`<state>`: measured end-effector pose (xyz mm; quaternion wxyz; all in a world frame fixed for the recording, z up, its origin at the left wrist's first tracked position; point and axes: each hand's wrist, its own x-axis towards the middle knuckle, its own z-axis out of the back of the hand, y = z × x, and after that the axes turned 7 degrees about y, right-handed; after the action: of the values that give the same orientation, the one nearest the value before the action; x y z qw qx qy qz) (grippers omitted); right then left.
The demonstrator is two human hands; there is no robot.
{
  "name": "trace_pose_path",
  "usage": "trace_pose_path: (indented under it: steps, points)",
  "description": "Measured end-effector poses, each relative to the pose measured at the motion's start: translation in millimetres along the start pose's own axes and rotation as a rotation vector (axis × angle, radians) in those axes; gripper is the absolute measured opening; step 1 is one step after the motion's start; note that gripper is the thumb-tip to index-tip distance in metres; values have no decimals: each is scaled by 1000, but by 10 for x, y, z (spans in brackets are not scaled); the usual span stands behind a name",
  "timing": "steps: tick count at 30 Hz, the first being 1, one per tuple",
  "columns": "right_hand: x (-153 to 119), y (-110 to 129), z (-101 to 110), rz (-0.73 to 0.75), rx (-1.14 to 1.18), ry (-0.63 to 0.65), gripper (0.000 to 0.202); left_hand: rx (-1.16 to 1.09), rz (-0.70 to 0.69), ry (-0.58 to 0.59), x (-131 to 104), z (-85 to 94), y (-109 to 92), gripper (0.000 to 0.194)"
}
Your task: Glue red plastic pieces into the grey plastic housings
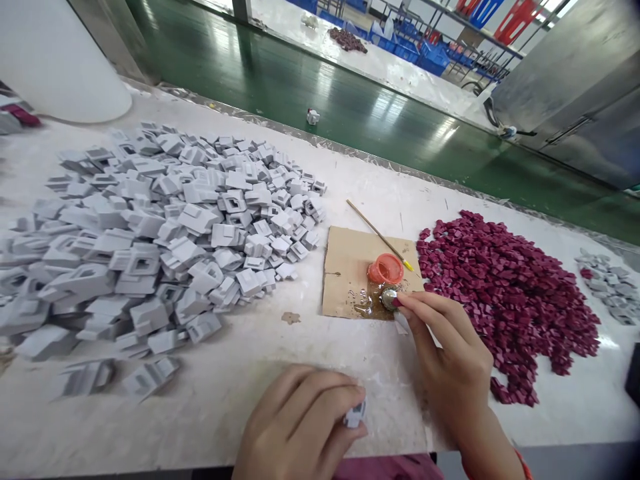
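Near the table's front edge, my left hand [305,420] is closed around a small grey plastic part [355,415], mostly hidden by the fingers. My right hand [445,347] pinches a small maroon plastic piece [397,302] over a little round metal cap [388,297]; whether the two touch is hard to tell. The cap sits on a piece of brown cardboard [345,253] wet with glossy liquid. Just behind the cap stands a small red cup [386,269]. A thin stick with a yellow end [375,229] lies across the cardboard's far edge.
A large heap of grey plastic parts [190,213] covers the left of the white table, and a heap of maroon pieces [505,287] lies at the right. Smaller grey pieces [610,287] are at far right. Beyond runs a green conveyor belt [280,87] carrying one assembled part [313,117].
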<state>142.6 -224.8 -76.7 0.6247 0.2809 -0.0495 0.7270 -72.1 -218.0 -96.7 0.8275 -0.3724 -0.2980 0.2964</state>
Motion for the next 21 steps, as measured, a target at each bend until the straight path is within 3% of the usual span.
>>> trace_pose_path:
  steps: [5, 10, 14, 21]
  points:
    - [-83, 176, 96, -84, 111, -62, 34, 16, 41, -25, -4, -55, 19, 28]
    - [-361, 523, 121, -232, 492, 74, 26, -21, 119, -27, 0, -76, 4, 28]
    - [-480, 605, 58, -161, 547, 134, 27, -37, 145, -27, 16, -79, -15, 25]
    - [-461, 561, 60, -19, 454, 214, 30, -54, 131, -19, 9, -73, -8, 16]
